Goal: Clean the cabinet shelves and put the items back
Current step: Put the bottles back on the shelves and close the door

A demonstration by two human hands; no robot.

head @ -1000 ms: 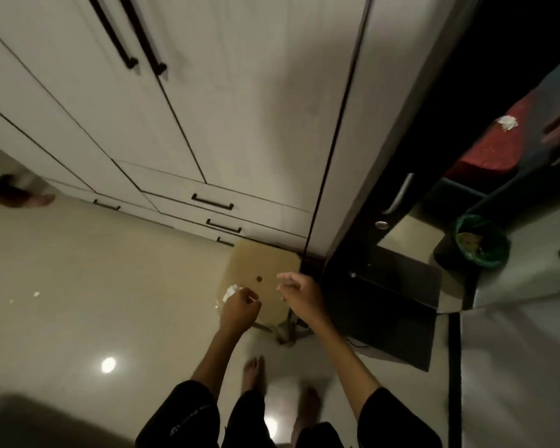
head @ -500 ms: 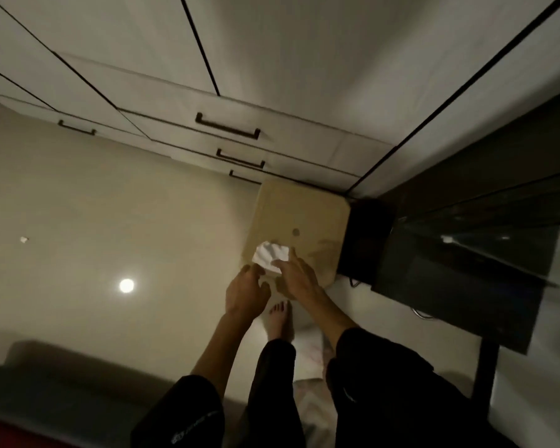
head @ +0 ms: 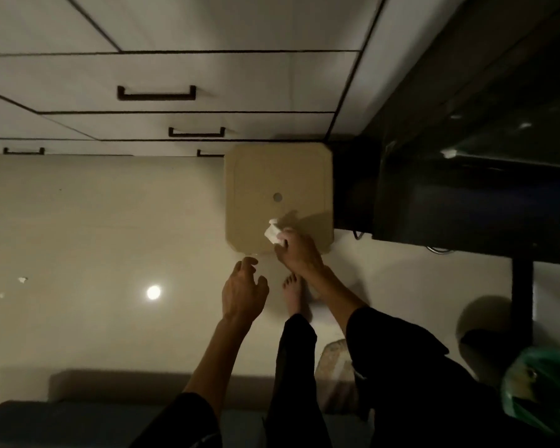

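A square tan stool point(head: 272, 176) stands on the floor against the white cabinet point(head: 175, 69) with its dark drawer handles. My right hand point(head: 299, 253) is shut on a crumpled white tissue point(head: 274, 233), pressed on the stool's near edge. My left hand point(head: 244, 291) hovers over the floor just in front of the stool, fingers apart and holding nothing. A dark cabinet point(head: 466, 189) with an open front stands to the right of the stool; its inside is too dark to make out.
My bare foot point(head: 293, 295) rests on the glossy floor point(head: 94, 237) below the stool. A green bin point(head: 543, 392) sits at the lower right. Small white scraps point(head: 22, 280) lie on the floor at the left. A dark mat point(head: 62, 425) edges the bottom.
The tissue has passed from my left hand to my right, which now presses it on the stool. My left hand has drawn back with its fingers apart. My view has tilted down.
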